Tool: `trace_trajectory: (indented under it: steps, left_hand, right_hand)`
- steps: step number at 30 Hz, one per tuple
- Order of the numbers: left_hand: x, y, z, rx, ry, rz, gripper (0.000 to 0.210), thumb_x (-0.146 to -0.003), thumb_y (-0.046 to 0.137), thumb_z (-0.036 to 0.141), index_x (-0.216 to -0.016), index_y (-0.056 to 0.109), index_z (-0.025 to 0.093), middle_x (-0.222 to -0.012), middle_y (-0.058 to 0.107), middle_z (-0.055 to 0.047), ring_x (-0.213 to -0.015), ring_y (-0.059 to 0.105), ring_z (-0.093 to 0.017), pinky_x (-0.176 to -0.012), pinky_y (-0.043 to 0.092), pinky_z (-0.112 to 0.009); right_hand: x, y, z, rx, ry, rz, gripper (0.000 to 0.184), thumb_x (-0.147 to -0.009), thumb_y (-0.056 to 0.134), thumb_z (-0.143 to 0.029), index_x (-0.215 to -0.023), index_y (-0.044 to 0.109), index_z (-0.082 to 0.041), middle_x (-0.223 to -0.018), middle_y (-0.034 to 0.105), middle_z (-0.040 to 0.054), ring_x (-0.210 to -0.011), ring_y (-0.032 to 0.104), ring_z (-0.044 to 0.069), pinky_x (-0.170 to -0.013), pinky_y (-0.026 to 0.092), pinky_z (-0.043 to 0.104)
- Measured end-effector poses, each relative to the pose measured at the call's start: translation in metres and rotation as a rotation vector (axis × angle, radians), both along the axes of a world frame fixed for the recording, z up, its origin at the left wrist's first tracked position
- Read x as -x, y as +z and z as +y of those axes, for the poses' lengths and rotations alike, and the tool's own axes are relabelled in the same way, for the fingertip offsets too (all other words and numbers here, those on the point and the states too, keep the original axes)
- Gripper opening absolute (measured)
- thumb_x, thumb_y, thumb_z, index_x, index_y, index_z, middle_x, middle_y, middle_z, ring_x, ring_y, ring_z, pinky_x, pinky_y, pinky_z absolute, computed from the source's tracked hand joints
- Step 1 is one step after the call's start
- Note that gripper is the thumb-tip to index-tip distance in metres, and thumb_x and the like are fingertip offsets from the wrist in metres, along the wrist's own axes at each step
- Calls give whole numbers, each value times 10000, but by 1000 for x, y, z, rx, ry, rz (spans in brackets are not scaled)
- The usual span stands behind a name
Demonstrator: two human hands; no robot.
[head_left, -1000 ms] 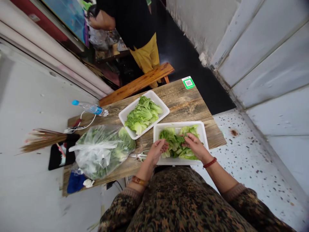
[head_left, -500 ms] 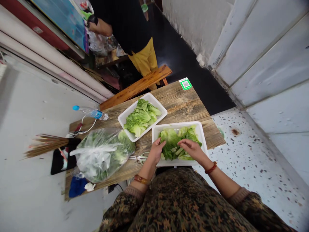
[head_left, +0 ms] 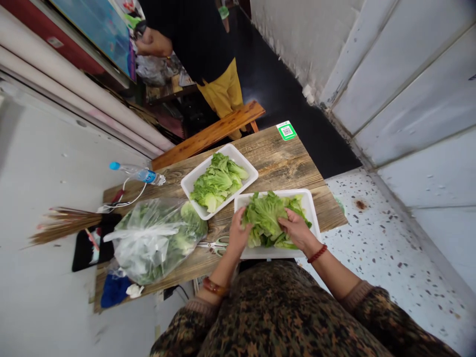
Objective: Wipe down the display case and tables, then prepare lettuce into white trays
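Between my two hands a green lettuce leaf is held up over the near white tray. My left hand grips its left edge, and my right hand pinches its right edge between thumb and fingers. More lettuce leaves lie in that tray beneath, partly hidden by the raised leaf. A second white tray, farther off and to the left, holds a pile of lettuce. Scissors rest on the table left of my left hand.
On the wooden table are a plastic bag of greens, a water bottle, a blue cloth and a green QR card. Skewers stick out leftward. A bench and a standing person are beyond.
Both hands have lifted a lettuce leaf from the near tray and now spread it between them. My right hand has closed on the leaf's edge.
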State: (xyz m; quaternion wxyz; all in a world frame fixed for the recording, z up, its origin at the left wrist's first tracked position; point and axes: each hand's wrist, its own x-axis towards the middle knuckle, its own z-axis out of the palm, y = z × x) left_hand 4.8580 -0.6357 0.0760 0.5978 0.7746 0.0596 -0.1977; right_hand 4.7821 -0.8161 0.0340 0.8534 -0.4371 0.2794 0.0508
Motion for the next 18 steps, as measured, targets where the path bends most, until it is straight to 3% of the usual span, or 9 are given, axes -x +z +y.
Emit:
trace_trajectory:
  steps: [2, 5, 7, 11, 14, 18]
  left_hand:
    - [2, -2, 3, 99, 63, 182, 507, -670, 795, 298, -1154, 658, 234, -1308, 618, -100, -1174, 579, -266, -1010, 427, -389]
    - [9, -1, 2, 242, -19, 408, 493, -660, 798, 460, -1048, 696, 172, -1083, 723, -137, -973, 670, -265, -862, 502, -385]
    - [13, 2, -3, 331, -40, 490, 492, -630, 822, 462, -1003, 707, 163, -1036, 741, -137, -939, 682, -264, -838, 514, -390]
    - [16, 9, -15, 421, 21, 434, 472, -589, 868, 339, -998, 708, 167, -1039, 754, -101, -968, 683, -249, -893, 509, -383]
    - [15, 11, -19, 413, 41, 402, 466, -573, 871, 296, -985, 706, 153, -980, 769, -96, -928, 700, -248, -897, 515, -384]
    - [9, 12, -6, 405, 100, 420, 413, -585, 851, 306, -931, 701, 140, -895, 776, -99, -915, 711, -267, -867, 534, -391]
  right_hand:
    - [-1, 2, 0, -4, -8, -11, 383, -661, 752, -393, -987, 623, -237, -812, 690, -7, -658, 599, 139, -587, 489, 242]
    - [-4, 8, 5, -43, 30, -57, 380, -692, 730, -420, -1012, 620, -246, -878, 702, 7, -737, 632, 169, -643, 502, 274]
    - [-6, 11, 11, -68, 70, -83, 382, -706, 723, -438, -1018, 621, -244, -877, 702, 6, -718, 626, 164, -633, 491, 272]
    - [-2, 13, 20, -88, 104, -92, 335, -719, 732, -425, -973, 633, -229, -834, 692, -6, -657, 585, 131, -610, 470, 247]
    - [4, 10, 24, -77, 120, -101, 314, -753, 707, -427, -984, 627, -229, -902, 698, 3, -742, 614, 143, -680, 502, 265]
    - [8, -3, 27, 176, 246, -149, 315, -789, 659, -429, -1028, 630, -227, -972, 717, 26, -852, 652, 183, -750, 526, 317]
